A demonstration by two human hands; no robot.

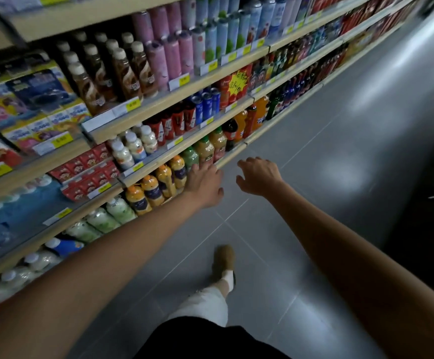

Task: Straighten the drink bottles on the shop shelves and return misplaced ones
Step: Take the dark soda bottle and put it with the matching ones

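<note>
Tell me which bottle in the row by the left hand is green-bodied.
The green bottle beside the left hand; its neighbours are orange or pale yellow.

The aisle is dim, lit from overhead, with soft white glare patches on the glossy floor (353, 177) at the right and near-black shadow filling the lower right corner. Motion blur smears the shelves (158, 98), worst at the upper left and the far end, so most print there cannot be read. Wide-angle distortion bows the shelf edges and stretches whatever lies near the bottom corners.
</note>
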